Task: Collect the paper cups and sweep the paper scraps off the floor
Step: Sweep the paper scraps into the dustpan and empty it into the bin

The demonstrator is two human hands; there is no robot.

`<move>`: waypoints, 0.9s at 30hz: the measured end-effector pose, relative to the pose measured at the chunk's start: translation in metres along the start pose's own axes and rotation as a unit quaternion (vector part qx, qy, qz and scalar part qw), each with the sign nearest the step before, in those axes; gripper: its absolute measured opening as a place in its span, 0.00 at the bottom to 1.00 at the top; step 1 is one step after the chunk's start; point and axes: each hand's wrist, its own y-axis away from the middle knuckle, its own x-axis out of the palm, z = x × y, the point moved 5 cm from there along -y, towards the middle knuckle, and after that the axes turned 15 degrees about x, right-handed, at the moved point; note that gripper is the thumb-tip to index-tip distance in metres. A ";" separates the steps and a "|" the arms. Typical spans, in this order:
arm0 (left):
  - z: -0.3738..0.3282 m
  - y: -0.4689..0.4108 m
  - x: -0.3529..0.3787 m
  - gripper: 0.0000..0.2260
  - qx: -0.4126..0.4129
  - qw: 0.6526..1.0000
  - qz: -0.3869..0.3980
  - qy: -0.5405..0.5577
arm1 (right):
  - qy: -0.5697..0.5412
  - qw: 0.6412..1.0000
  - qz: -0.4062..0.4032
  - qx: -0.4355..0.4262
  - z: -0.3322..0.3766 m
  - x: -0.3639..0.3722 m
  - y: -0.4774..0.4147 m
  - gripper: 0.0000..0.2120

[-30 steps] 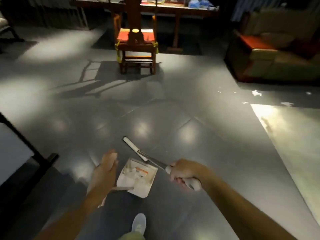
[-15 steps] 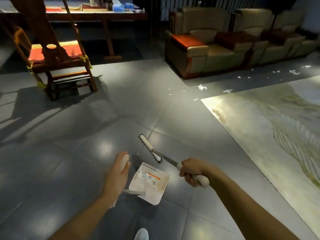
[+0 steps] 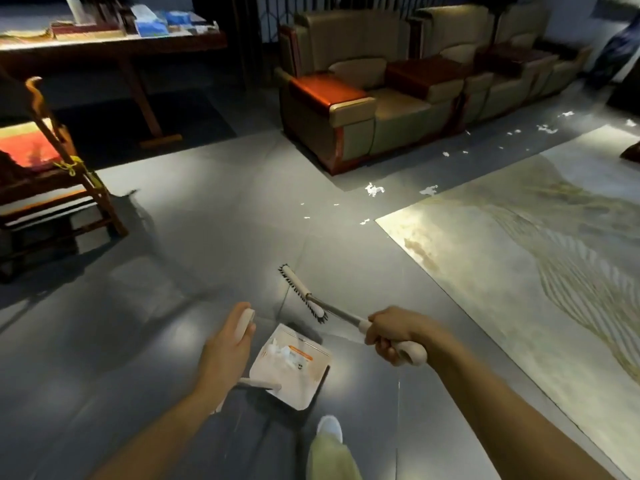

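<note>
I have the left hand [image 3: 227, 344] wrapped round the upright white handle of the dustpan [image 3: 301, 396], thumb on top. The pan hangs low in front of me, tilted, with white paper bits [image 3: 280, 351] and an orange-marked slip lying inside. My right hand [image 3: 394, 337] is clenched on the grip of the long-handled brush [image 3: 303, 294]. Its metal shaft runs up and to the left, and the bristled head sits just beyond the pan's far edge, clear of it. The two hands are apart, the pan between them.

The paper scraps [image 3: 374, 189] I'm after lie well ahead on the grey tile floor [image 3: 207, 220]. They are scattered in front of the beige sofa [image 3: 363, 109] and along the near edge of the pale patterned floor panel [image 3: 519, 254], with more trailing off to the right past the sofa seats. A wooden chair [image 3: 86, 188] with a red seat stands to the left, and behind it is a long table [image 3: 114, 46] with boxes on top. One white shoe [image 3: 329, 427] shows at the bottom.
</note>
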 end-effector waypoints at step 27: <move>0.092 -0.710 0.090 0.07 0.043 0.993 0.113 0.011 | -0.235 0.965 -0.073 0.094 0.482 -0.321 -0.313 0.06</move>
